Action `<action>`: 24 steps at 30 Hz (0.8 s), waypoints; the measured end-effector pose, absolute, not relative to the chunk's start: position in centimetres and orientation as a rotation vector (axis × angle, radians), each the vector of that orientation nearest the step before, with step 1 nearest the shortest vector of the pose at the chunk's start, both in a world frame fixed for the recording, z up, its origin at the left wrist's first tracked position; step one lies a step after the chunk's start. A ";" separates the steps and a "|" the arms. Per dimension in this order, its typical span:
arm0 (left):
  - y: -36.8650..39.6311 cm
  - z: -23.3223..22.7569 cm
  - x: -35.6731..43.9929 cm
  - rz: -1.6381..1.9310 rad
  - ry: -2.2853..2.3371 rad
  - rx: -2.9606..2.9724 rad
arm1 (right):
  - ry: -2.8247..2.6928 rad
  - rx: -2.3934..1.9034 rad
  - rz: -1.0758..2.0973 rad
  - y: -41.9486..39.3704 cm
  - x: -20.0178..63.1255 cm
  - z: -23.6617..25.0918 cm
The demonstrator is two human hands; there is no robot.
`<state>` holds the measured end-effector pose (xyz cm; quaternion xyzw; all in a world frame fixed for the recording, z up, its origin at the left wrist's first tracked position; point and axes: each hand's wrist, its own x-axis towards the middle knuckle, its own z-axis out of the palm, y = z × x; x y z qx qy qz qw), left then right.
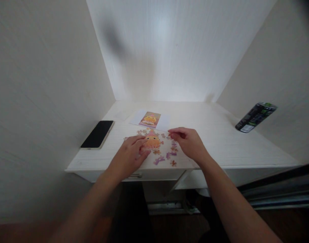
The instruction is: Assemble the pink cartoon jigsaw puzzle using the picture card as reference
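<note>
While the left hand (133, 152) rests at the nine o'clock edge of a half-built puzzle (152, 143), its fingers loosely bent and its thumb well apart from them, the right hand (185, 140) is over at three o'clock, thumb and forefinger drawn close together. The left fingertips lie on the puzzle, or just over it, and the hand is about half open; no piece shows in its grasp. Whether the right fingertips have hold of a piece I cannot tell – they are too small and blurred, with bits of puzzle right beside them.

The puzzle lies near the front edge of a white desk (195, 118), between the two hands, and shows a round yellow figure with dark eyes and a pink top. Loose pieces are scattered around it: purple pieces (159, 160) toward five and six o'clock, a brown piece (173, 163) at five o'clock, nearer the desk's edge, and more pieces (141, 132) at eleven o'clock.

At twelve o'clock from the puzzle is a picture (150, 119) of the same figure, against a white sheet (165, 119). A phone (97, 134) with a dark screen lies at nine o'clock, beyond the left hand, and a black can (255, 117) is well off toward two o'clock – slanted in this view, near the side wall (278, 74)
</note>
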<state>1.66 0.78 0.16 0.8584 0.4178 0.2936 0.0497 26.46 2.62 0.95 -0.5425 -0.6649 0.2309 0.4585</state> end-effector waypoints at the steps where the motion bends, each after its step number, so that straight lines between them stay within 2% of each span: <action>1: 1.2 0.1 1.6 0.829 1.276 2.623 | -1.715 -1.356 0.578 3.8 26.7 1.0; 7: 1.0 -0.6 1.7 0.715 1.283 2.657 | -2.037 -1.365 0.479 7.4 25.7 0.5; 16: 0.7 -0.6 2.0 0.838 1.314 2.666 | -2.031 -1.318 0.566 7.6 25.2 -0.1; 24: 0.6 -0.6 2.1 0.797 1.356 2.701 | -2.088 -1.343 0.484 7.1 24.5 0.2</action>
